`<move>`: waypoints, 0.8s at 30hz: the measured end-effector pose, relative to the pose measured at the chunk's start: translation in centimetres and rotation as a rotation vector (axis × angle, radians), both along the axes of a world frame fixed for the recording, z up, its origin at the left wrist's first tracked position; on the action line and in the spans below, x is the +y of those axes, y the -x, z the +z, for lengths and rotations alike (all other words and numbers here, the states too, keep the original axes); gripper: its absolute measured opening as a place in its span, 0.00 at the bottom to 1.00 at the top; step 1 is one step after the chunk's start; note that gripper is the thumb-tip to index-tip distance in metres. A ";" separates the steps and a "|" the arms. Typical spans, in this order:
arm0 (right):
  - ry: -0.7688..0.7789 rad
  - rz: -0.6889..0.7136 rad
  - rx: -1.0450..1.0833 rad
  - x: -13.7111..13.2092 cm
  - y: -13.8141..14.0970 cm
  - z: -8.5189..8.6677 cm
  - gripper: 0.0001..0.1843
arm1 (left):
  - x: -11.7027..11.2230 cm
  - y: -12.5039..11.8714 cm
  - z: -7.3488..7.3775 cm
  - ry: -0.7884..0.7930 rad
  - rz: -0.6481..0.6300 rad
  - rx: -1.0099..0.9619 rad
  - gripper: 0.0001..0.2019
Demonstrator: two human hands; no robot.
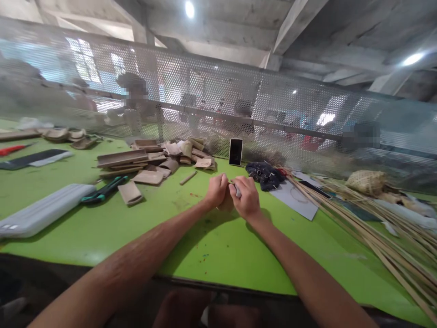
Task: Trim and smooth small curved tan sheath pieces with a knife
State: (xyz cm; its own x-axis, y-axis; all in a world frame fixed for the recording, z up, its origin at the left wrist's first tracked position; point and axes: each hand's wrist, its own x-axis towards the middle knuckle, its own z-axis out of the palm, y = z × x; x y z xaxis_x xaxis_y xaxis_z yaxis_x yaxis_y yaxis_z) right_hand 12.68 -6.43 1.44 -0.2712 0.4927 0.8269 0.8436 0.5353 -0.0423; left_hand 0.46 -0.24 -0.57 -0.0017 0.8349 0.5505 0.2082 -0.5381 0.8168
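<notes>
Holding, head view: left hand (216, 189) curled on brown piece (226, 204) between hands, right hand (248, 198) clenched round grey item (238, 191) | piece: probably light, stiff, splittable; grip side edges | smooth green table (239, 255) | perforated screen (205, 89), concrete ceiling (221, 20) beyond

The left forearm (136, 253) and right forearm (300, 262), both bare, reach forward and converge; the left grip (216, 190) and right grip (248, 198) sit side by side, both curled.
</notes>
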 end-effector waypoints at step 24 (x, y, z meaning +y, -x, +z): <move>0.029 -0.103 -0.039 0.2 -0.6 0.1 0.17 | -1.3 0.5 -0.8 -0.034 0.030 -0.051 0.17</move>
State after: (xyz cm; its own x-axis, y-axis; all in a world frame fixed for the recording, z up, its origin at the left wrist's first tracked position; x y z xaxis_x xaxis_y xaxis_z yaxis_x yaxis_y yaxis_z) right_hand 13.32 -6.25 1.49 -0.2491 0.5430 0.8019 0.8956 0.4443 -0.0226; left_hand -0.07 -1.53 -1.38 -0.0551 0.8150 0.5769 0.1829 -0.5597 0.8082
